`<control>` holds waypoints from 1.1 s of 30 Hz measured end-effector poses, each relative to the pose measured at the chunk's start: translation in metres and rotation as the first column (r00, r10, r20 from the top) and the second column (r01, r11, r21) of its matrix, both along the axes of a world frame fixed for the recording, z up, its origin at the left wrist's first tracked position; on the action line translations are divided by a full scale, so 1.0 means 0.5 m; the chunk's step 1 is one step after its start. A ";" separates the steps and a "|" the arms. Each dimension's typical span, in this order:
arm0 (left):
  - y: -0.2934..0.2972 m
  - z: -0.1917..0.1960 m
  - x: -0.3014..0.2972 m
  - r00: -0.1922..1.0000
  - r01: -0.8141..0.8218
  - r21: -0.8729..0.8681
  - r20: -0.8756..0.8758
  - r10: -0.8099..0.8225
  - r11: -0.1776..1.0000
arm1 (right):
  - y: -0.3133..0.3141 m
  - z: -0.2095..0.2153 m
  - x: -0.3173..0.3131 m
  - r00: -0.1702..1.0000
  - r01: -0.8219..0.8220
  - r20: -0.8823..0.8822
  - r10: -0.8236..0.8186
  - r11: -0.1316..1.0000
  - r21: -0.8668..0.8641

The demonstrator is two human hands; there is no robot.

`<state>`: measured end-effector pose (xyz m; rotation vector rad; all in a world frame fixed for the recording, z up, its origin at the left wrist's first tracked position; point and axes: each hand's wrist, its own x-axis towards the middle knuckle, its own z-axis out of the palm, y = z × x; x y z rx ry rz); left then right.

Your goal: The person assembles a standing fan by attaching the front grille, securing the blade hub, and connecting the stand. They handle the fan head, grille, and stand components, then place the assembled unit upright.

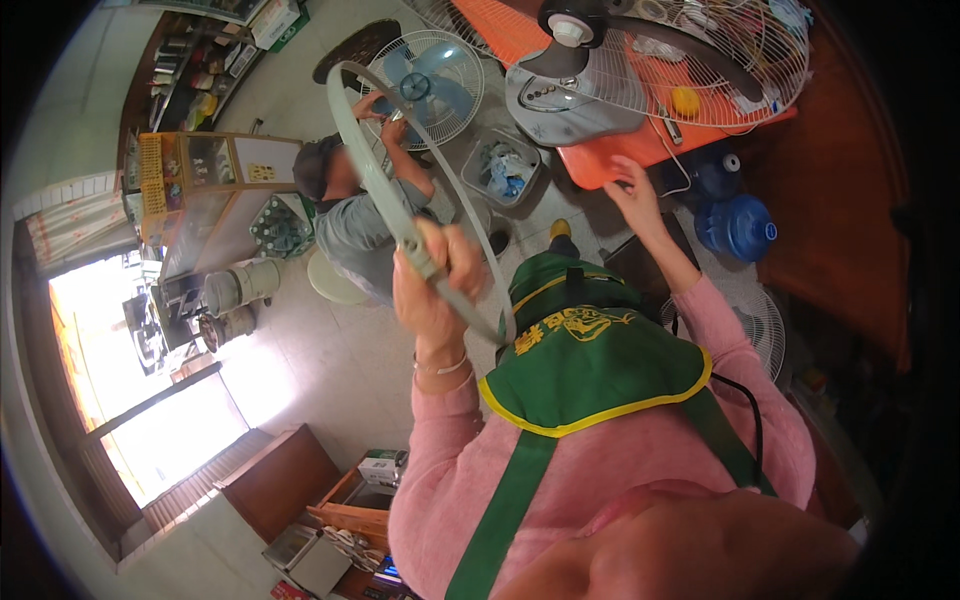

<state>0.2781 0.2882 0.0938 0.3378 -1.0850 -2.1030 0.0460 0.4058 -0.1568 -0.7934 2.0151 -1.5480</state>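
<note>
A large pale grey plastic ring, which looks like the rim of a fan guard, stands tilted in front of me. My left hand is closed around its near side. My right hand is at the rounded edge of the orange tabletop, fingers apart and holding nothing; I cannot tell whether it touches the edge. On that table sits a grey fan base with buttons, and a dark fan blade shows beside it. A wire fan guard lies over the table's far side.
Ahead to the left, a co-worker sits working on a blue-bladed fan. A bin holding crumpled wrappers stands between us. Blue water bottles are at the right, and a wooden-framed cabinet is at the left.
</note>
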 end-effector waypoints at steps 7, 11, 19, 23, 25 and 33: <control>0.034 -0.075 -0.140 0.966 -0.260 -0.345 -0.081 0.247 0.902 | 0.002 0.344 0.122 0.894 -0.310 0.167 0.415 0.844 -0.437; 0.094 -0.097 -0.172 0.935 -0.354 -0.478 -0.177 0.307 0.804 | 0.031 0.430 0.137 0.934 -0.341 -0.034 0.356 0.859 -0.383; 0.163 -0.108 -0.155 0.978 -0.209 -0.435 -0.088 0.189 0.876 | 0.087 0.479 0.112 0.796 -0.579 0.081 0.600 0.793 -0.191; 0.204 -0.132 -0.131 0.998 -0.061 -0.238 -0.045 0.051 0.969 | 0.123 0.474 0.120 0.748 -0.523 0.295 0.595 0.801 -0.290; 0.209 -0.142 -0.127 0.999 -0.029 -0.213 -0.025 0.024 0.977 | 0.123 0.467 0.117 0.774 -0.515 0.217 0.595 0.791 -0.330; 0.152 -0.051 -0.013 0.615 0.628 -0.331 0.766 -0.188 0.704 | 0.142 0.473 0.072 0.732 -0.612 0.217 0.646 0.763 -0.208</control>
